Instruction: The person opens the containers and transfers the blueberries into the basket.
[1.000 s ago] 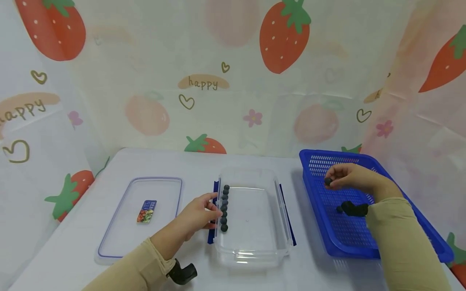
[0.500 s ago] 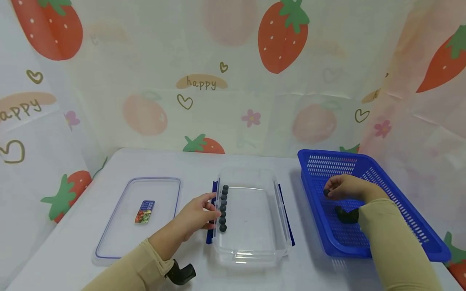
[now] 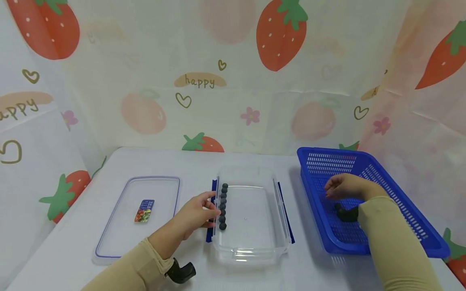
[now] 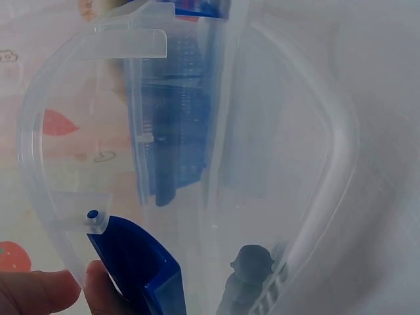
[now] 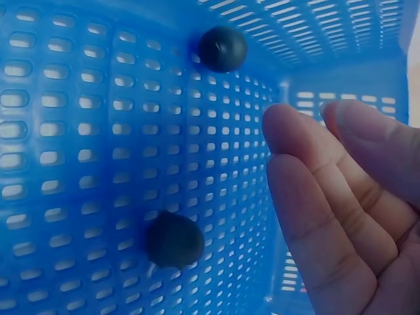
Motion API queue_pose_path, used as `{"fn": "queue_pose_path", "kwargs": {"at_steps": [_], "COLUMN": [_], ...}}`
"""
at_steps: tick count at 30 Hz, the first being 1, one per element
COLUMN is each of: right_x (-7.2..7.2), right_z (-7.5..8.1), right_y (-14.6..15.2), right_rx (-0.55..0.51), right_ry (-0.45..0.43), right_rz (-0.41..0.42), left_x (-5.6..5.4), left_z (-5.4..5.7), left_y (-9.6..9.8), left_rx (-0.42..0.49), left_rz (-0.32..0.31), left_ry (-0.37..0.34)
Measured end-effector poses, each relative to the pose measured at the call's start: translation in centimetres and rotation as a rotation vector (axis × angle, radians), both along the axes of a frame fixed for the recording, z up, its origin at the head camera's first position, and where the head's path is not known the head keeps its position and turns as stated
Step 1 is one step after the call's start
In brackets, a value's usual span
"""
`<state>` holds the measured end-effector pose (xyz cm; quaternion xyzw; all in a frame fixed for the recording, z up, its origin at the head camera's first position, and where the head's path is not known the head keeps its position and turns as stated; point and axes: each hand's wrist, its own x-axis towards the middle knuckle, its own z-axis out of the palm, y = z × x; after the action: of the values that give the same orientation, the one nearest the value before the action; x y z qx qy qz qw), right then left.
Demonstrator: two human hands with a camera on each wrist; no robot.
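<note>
My left hand (image 3: pixel 196 215) holds the left side of a clear plastic box (image 3: pixel 251 254), its fingertips at the rim beside the blue latch (image 4: pixel 141 262). Along that side, inside the box, runs a row of several dark, blueberry-like balls (image 3: pixel 223 226). My right hand (image 3: pixel 344 186) hovers inside a blue perforated basket (image 3: pixel 324 238), fingers loosely bent with nothing between them. Two dark balls show in the basket in the right wrist view: the upper ball (image 5: pixel 223 49) is smooth, the lower ball (image 5: pixel 174 239) has a ragged edge. Both lie apart from the fingertips (image 5: pixel 282 125).
A clear lid (image 3: pixel 105 226) with a blue seal lies on the white table (image 3: pixel 204 165) left of the box, bearing a colourful label (image 3: pixel 144 211). A strawberry-print curtain (image 3: pixel 204 44) closes off the back and sides.
The right hand has lowered into the basket and let go of the dark ball it pinched. The left hand has kept its place at the box; the head view has shifted slightly.
</note>
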<state>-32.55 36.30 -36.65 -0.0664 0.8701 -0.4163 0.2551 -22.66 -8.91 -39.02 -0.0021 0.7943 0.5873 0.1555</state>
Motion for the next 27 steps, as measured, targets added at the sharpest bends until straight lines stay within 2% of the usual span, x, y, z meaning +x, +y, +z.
{"fn": "queue_pose_path", "kwargs": {"at_steps": [6, 9, 13, 17, 20, 27], "right_x": [0.0, 0.0, 0.2, 0.3, 0.2, -0.2], "right_z": [0.8, 1.8, 3.8, 6.2, 7.5, 8.4], "right_y": [-0.1, -0.5, -1.9, -4.3, -6.4, -11.6], "right_rx": [-0.041, -0.083, -0.103, -0.074, -0.070, -0.037], "right_ry": [0.032, 0.069, 0.150, 0.221, 0.237, 0.272], "right_rz": [0.003, 0.012, 0.062, 0.109, 0.142, 0.231], "left_x": [-0.1, -0.1, -0.2, -0.1, 0.0, 0.2], "left_z": [-0.1, -0.2, -0.2, -0.2, -0.1, 0.4], "left_y": [-0.2, -0.2, -0.3, -0.3, -0.2, -0.2], "left_rx": [0.004, 0.008, 0.021, 0.027, 0.029, 0.032], "left_rz": [0.006, 0.005, 0.005, 0.008, 0.008, 0.009], "left_ry": [-0.007, -0.009, -0.009, -0.008, -0.007, -0.009]}}
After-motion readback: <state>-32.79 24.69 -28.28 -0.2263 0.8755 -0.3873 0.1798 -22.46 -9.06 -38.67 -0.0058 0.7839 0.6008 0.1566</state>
